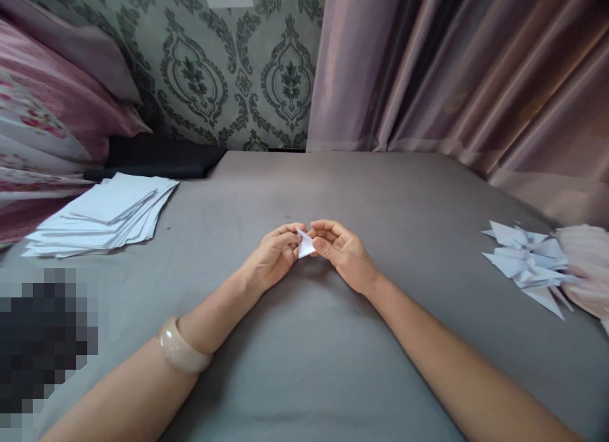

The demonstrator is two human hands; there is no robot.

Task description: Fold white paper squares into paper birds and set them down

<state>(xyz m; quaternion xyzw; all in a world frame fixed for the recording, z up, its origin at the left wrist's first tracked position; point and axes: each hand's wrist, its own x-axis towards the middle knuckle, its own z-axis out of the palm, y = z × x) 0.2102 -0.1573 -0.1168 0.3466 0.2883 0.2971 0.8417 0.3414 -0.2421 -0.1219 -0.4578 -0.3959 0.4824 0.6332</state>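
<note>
A small piece of folded white paper [306, 245] is held between my two hands above the grey cloth, at the middle of the view. My left hand [278, 253] pinches its left edge, with the thumb and fingers closed together. From the other side my right hand [343, 250] grips it, the thumb pressed on its right edge and the fingers curled behind. The paper shows a pointed, triangular outline with a tip upward. My fingers hide part of it. A pale bangle [181, 348] sits on my left forearm.
A stack of white paper sheets [114, 207] lies at the left, beside a dark folded cloth [166, 156]. At the right, several folded paper pieces [528, 255] rest against light fabric [587, 264]. Curtains [428, 68] and a patterned wall [242, 68] stand behind the grey surface [309, 366].
</note>
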